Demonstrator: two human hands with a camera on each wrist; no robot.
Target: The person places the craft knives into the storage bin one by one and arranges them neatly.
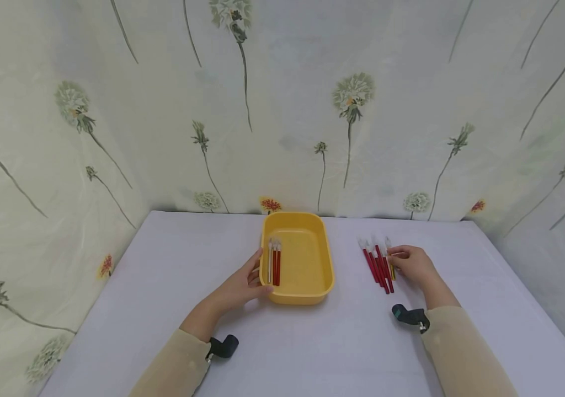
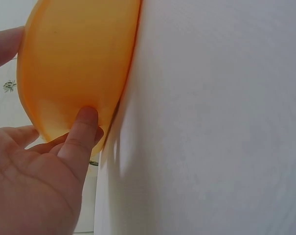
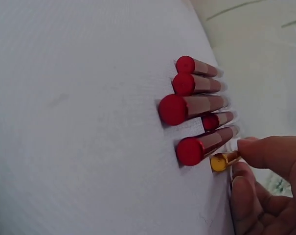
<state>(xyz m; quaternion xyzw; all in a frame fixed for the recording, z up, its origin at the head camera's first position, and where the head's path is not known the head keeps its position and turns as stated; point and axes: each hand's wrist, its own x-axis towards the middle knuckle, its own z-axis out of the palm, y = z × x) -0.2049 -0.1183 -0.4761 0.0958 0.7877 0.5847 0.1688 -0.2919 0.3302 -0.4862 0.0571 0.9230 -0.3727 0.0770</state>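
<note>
My left hand grips the near left corner of a yellow plastic tray, its thumb over the rim and its fingers along the outer wall. In the left wrist view, the fingers press against the tray's side. Inside, along the left wall, lie one pale pen and two red pens. My right hand pinches a gold pen between thumb and fingers at the right edge of a loose group of red pens with clear caps.
A white cloth covers the table. Behind it hangs a curtain printed with dandelions. A dark wrist camera sits at the left sleeve and another camera at the right.
</note>
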